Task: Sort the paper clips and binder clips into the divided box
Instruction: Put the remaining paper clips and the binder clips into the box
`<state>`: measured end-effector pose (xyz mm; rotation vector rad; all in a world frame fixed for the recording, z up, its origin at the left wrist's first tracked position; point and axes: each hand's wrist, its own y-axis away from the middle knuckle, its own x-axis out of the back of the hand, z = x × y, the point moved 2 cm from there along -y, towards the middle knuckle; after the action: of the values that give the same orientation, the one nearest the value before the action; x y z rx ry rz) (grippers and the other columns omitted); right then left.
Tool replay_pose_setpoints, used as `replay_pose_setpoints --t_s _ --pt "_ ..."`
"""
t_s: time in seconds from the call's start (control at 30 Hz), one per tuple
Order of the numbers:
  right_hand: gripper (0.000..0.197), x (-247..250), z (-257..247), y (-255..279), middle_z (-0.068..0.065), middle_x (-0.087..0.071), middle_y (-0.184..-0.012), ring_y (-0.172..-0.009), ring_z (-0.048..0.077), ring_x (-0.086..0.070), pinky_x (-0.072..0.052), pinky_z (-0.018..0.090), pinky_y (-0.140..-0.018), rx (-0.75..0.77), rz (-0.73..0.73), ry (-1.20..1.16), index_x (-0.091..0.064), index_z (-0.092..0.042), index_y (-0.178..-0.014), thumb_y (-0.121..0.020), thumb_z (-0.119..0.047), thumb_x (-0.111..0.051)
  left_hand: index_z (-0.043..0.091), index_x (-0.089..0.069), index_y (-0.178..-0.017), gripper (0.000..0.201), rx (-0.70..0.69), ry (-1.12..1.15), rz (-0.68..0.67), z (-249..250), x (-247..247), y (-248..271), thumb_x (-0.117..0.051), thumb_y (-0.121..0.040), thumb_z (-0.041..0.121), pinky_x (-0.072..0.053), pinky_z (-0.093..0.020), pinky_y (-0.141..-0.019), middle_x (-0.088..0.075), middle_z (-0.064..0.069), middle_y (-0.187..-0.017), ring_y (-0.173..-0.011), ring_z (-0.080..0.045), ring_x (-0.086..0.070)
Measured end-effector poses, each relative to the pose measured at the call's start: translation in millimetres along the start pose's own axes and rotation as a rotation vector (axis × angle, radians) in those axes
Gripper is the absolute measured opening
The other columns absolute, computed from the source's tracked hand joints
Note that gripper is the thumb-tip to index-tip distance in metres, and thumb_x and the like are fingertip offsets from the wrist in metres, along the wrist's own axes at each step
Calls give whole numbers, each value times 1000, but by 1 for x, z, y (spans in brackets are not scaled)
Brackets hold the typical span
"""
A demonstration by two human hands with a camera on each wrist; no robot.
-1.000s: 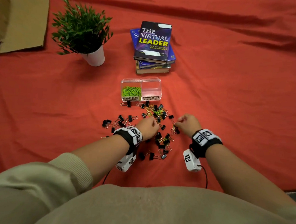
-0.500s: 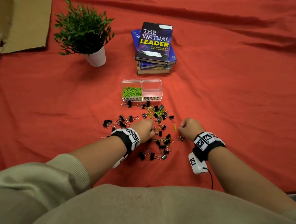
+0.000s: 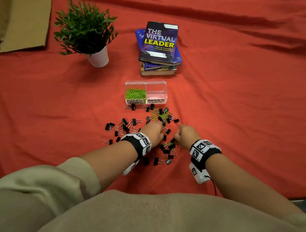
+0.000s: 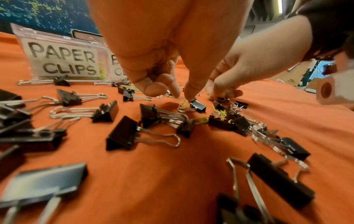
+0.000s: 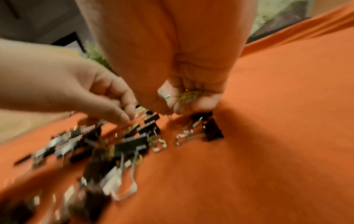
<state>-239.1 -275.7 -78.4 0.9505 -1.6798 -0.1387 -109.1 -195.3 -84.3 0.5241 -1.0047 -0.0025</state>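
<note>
The clear divided box (image 3: pixel 156 82) stands on the red cloth, with green paper clips (image 3: pixel 135 94) in its left "PAPER CLIPS" half and nothing in its "BINDER CLIPS" half. In front of it lie several black binder clips (image 3: pixel 125 122) mixed with loose green paper clips (image 3: pixel 160 115). My left hand (image 3: pixel 153 132) reaches down into the pile with curled fingers, and its thumb and fingertips (image 4: pixel 189 92) pinch at a paper clip (image 4: pixel 182 104) beside a binder clip (image 4: pixel 198 106). Just to the right, my right hand (image 3: pixel 184 135) is curled round a small bunch of green paper clips (image 5: pixel 187 96).
A potted plant (image 3: pixel 93 31) stands at the back left and a stack of books (image 3: pixel 159 44) behind the box. A cardboard sheet (image 3: pixel 27 20) lies at the far left. The red cloth (image 3: pixel 238 112) stretches bare to the right.
My right hand has shifted a little to the left, closer to the left hand and the pile. The left hand has stayed in about the same spot.
</note>
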Motion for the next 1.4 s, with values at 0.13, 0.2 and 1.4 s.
replay_pose_setpoints --t_s 0.13,0.2,1.4 --pt "17 9 12 4 9 -62 -67 -57 21 -58 -51 33 -55 -122 -35 -561 -51 -14 -69 -84 -10 -57 4 -57 -109 27 -3 -25 -4 3 -3 -9 -57 -92 25 -46 -39 -91 -57 -14 -116 -110 -30 -54" --pt "8 12 12 6 13 -60 -68 -54 20 -55 -49 29 -52 -165 -100 -844 -56 -5 -79 -86 -2 -55 4 -58 -110 26 -7 -28 -26 4 -4 -12 -58 -92 24 -46 -40 -94 -57 -14 -118 -112 -30 -53" --pt "36 -4 5 15 0 -46 -92 -83 15 -46 -35 24 -72 321 -96 114 -62 -24 -114 -82 -9 -58 20 -51 -77 11 17 204 -192 -2 9 16 -54 -87 22 -42 -27 -62 -60 -2 -78 -74 -20 -57"
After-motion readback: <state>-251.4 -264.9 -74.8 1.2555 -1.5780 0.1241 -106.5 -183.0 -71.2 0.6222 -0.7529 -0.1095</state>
